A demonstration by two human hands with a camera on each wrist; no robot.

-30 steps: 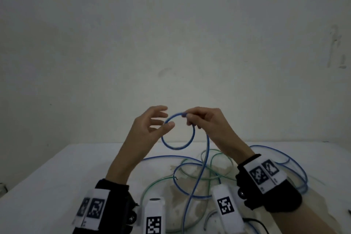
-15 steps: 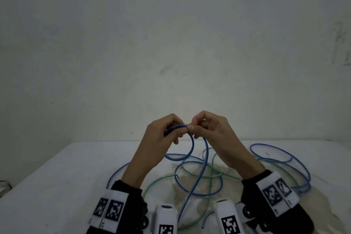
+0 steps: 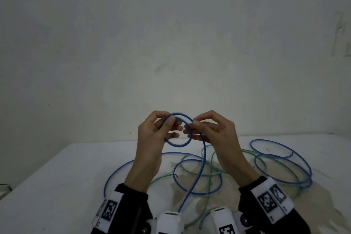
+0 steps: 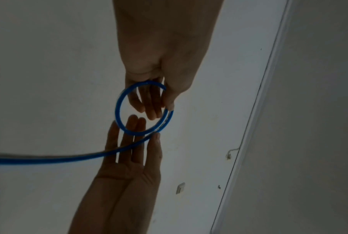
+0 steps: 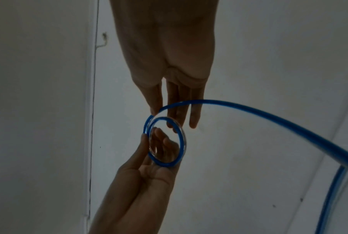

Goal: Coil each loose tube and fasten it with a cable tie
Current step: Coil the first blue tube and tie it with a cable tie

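Since a moment ago the blue tube has gained a second turn, its small coil held above the desk, left hand and right hand both pinching it, so winding is under way.

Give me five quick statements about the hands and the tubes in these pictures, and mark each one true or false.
1. Both hands hold a small loop of the blue tube up above the table. True.
2. The left hand rests flat on the table. False: it is raised, its thumb and fingers gripping the loop.
3. The right hand pinches the loop where the tube crosses itself. True.
4. A cable tie is already fastened round the loop. False: none shows on it.
5. The green tube is coiled in the hands. False: it lies loose on the table.
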